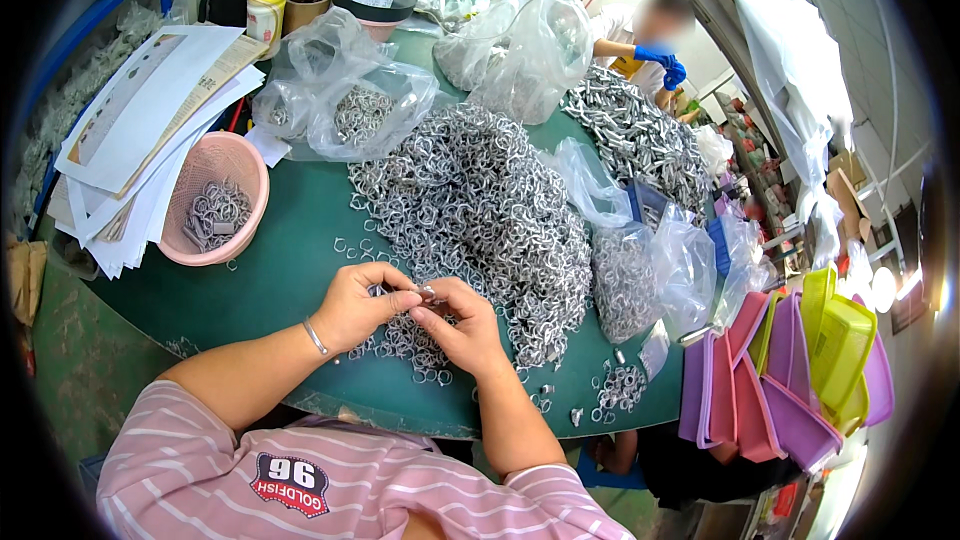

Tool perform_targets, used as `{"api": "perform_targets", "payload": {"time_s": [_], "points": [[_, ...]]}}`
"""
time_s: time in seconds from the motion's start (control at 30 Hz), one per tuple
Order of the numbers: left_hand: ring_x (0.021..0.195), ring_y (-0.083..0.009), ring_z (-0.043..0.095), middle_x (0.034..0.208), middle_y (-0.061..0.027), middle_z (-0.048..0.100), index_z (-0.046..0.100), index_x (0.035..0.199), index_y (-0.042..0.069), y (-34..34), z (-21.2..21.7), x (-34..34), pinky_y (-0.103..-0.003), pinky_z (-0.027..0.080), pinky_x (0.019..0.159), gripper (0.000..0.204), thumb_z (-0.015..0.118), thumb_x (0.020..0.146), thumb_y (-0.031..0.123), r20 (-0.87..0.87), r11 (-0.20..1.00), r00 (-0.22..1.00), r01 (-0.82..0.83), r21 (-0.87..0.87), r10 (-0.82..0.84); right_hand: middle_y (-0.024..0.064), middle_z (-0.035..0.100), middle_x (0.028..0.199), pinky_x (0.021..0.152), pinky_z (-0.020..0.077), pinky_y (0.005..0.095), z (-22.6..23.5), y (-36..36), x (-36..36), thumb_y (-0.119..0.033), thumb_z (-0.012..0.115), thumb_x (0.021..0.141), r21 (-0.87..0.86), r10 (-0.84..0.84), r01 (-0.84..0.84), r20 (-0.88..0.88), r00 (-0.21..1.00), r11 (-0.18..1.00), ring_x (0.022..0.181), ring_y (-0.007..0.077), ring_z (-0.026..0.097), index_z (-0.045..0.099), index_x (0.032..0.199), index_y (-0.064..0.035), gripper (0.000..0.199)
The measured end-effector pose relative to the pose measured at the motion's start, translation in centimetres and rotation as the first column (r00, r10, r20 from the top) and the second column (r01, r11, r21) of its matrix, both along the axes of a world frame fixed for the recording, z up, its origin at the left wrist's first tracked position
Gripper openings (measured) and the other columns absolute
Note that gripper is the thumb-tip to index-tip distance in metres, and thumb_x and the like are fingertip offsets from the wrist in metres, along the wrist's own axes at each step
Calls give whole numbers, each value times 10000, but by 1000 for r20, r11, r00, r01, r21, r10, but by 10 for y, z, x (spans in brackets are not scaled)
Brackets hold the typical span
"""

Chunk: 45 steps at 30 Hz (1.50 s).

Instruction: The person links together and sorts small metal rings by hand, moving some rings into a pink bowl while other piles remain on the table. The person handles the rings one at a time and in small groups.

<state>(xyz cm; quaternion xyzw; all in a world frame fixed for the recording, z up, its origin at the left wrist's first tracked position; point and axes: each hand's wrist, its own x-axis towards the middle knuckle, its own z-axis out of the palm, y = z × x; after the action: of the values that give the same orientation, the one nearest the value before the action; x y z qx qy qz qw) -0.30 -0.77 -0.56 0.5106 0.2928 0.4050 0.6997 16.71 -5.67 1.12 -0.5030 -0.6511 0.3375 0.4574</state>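
Observation:
My left hand (362,306) and my right hand (466,328) meet over the near edge of a large heap of small grey metal rings (480,205). Between their fingertips they pinch a small shiny metal piece (427,294), mostly covered, so its exact shape cannot be made out. Both hands are closed, thumbs facing each other. A few loose rings lie on the green table (290,290) beside my left hand, and others show beneath the hands. Right of my right forearm sits a smaller cluster of rings (620,390).
A pink basket (258,175) with metal pieces stands left, beside stacked papers (140,130). Plastic bags of rings (365,115) lie behind. A heap of metal tubes (640,130) spreads before a co-worker's blue gloves (665,65). Coloured plastic bins (790,370) stand at right.

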Motion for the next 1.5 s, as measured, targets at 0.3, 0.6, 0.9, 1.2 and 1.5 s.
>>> {"api": "perform_targets", "payload": {"time_s": [0.3, 0.6, 0.9, 1.2, 1.5], "points": [[754, -101, 574, 775, -22, 634, 645, 836, 7, 0, 4, 0, -259, 472, 713, 106, 696, 794, 90, -109, 996, 991, -82, -41, 77, 92, 626, 816, 646, 470, 276, -1, 6, 3, -77, 606, 863, 88, -150, 138, 160, 976, 987, 729, 176, 599, 643, 927, -2, 105], [755, -87, 570, 791, -24, 646, 636, 837, 12, 7, -2, 3, -241, 465, 726, 132, 709, 784, 108, -142, 979, 968, -204, 31, 206, 147, 609, 819, 642, 495, 417, -7, 52, 4, -182, 647, 812, 251, -361, 261, 700, 617, 932, 755, 340, 605, 627, 954, -46, 198], [779, -85, 574, 823, -21, 640, 632, 842, 5, 11, -2, -1, -236, 461, 728, 126, 705, 763, 69, -154, 920, 938, -255, 297, 310, 83, 577, 673, 580, 471, 272, 5, 48, 5, -7, 616, 727, 109, -412, 397, 243, 878, 911, 606, 148, 569, 592, 810, -2, 86], [830, -97, 564, 922, -17, 642, 659, 931, 17, 7, -2, -3, -250, 458, 751, 165, 694, 771, 40, -216, 914, 958, -92, 396, 190, 30, 607, 859, 646, 477, 215, -1, 18, 4, 18, 671, 779, 53, -195, 206, -162, 967, 977, 755, 92, 583, 617, 978, -14, 209], [832, -91, 575, 909, -21, 628, 633, 946, 17, 1, 1, 3, -236, 473, 751, 154, 672, 796, 19, -80, 956, 980, -157, 249, 182, 56, 601, 912, 697, 498, 217, 4, 11, -2, 81, 672, 762, -56, -67, 47, -456, 887, 997, 837, 112, 587, 528, 965, -10, 266]]}}
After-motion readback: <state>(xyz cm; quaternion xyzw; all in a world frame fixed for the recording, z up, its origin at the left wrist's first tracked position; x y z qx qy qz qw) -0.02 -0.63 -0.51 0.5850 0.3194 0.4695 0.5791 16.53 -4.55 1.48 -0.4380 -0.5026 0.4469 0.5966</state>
